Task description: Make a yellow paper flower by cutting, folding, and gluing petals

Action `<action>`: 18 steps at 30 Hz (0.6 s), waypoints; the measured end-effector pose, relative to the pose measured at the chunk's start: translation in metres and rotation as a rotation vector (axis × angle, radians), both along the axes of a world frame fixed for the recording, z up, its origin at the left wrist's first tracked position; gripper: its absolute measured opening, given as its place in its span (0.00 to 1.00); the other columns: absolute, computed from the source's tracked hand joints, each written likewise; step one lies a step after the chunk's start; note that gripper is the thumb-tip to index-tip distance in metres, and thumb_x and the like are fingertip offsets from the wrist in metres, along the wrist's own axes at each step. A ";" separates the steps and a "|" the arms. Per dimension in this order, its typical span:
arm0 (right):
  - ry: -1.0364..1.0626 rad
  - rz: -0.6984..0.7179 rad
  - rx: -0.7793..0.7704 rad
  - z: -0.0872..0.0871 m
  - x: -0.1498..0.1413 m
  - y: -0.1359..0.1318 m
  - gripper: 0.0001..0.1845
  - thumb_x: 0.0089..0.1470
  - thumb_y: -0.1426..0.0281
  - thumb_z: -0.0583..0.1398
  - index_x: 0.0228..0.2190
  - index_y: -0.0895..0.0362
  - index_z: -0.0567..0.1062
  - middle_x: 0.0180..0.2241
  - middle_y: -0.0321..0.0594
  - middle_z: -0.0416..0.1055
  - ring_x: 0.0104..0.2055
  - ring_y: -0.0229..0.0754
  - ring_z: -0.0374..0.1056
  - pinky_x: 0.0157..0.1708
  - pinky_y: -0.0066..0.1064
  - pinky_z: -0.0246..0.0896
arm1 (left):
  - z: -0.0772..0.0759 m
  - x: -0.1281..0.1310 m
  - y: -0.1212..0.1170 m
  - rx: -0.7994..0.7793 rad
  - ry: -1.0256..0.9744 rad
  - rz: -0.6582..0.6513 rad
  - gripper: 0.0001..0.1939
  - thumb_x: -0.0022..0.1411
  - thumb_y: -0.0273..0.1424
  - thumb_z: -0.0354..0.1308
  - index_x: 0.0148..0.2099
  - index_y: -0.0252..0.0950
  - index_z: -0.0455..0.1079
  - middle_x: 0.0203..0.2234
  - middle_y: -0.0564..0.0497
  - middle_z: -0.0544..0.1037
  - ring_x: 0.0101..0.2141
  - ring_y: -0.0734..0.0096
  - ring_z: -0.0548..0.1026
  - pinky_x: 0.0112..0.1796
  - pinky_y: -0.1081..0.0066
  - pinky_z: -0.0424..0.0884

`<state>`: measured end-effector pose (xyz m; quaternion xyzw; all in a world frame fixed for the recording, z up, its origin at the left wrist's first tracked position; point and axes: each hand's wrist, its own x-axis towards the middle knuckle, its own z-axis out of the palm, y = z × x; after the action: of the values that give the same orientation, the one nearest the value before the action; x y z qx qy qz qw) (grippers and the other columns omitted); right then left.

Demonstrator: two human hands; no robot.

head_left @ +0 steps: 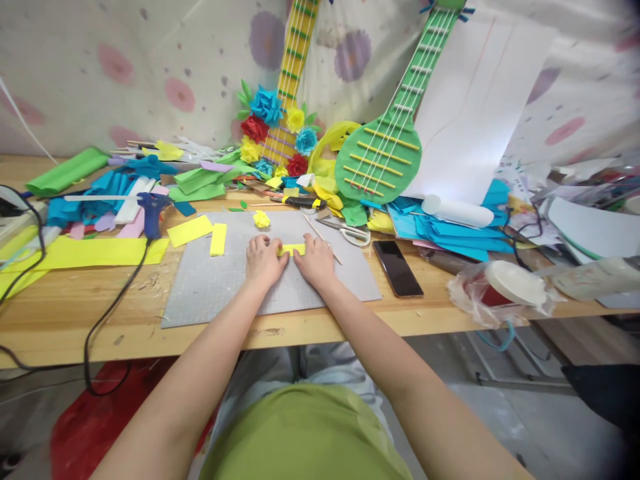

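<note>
A small yellow crepe paper strip point(291, 250) stretches between my two hands, low over the grey cutting mat point(225, 293). My left hand point(264, 260) grips its left end with curled fingers, thumb toward the middle. At the other end, my right hand point(316, 259) pinches the strip, and its fingers cover that edge. Just beyond my left hand lies a yellow paper flower point(261, 219). Two yellow paper pieces, a short one point(218, 239) and a wider one point(190, 231), rest left of my hands. A thin white stick point(323, 238) lies beside my right hand.
Scissors point(350, 231) and a phone point(398, 268) lie to the right. On the left are a blue glue gun point(153, 212) with its cord and a long yellow paper strip point(90, 253). Behind stand a green paper lute point(380, 160) and a flower-covered yellow one point(287, 93).
</note>
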<state>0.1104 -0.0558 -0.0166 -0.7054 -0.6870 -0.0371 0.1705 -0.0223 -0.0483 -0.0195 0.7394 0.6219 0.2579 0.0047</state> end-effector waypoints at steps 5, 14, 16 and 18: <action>0.041 -0.016 -0.044 -0.001 0.012 -0.003 0.22 0.55 0.76 0.46 0.52 0.58 0.59 0.40 0.50 0.64 0.41 0.47 0.61 0.40 0.36 0.53 | -0.002 0.000 0.001 -0.010 -0.011 0.003 0.11 0.54 0.39 0.54 0.37 0.40 0.69 0.40 0.43 0.63 0.45 0.55 0.59 0.44 0.61 0.58; 0.131 0.165 0.114 -0.003 0.008 0.003 0.21 0.52 0.68 0.54 0.49 0.59 0.64 0.43 0.49 0.62 0.45 0.48 0.56 0.46 0.36 0.52 | 0.001 0.002 -0.001 0.005 0.026 -0.013 0.12 0.54 0.38 0.54 0.39 0.39 0.69 0.41 0.42 0.63 0.46 0.54 0.59 0.44 0.60 0.59; 0.117 0.190 0.101 -0.005 0.005 0.004 0.22 0.51 0.68 0.55 0.49 0.58 0.64 0.44 0.48 0.61 0.47 0.49 0.55 0.47 0.37 0.51 | 0.001 0.003 -0.001 0.015 0.026 -0.017 0.12 0.54 0.38 0.54 0.38 0.38 0.68 0.40 0.42 0.63 0.46 0.54 0.59 0.44 0.59 0.59; 0.111 0.197 0.094 -0.007 0.004 0.005 0.21 0.51 0.69 0.55 0.48 0.57 0.65 0.46 0.48 0.61 0.48 0.49 0.55 0.47 0.37 0.50 | 0.000 0.003 0.000 0.033 0.017 -0.010 0.10 0.54 0.37 0.54 0.37 0.38 0.68 0.41 0.41 0.62 0.47 0.54 0.59 0.45 0.59 0.60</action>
<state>0.1146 -0.0505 -0.0234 -0.6267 -0.7399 -0.0129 0.2439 -0.0194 -0.0488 -0.0194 0.7446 0.6140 0.2616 -0.0116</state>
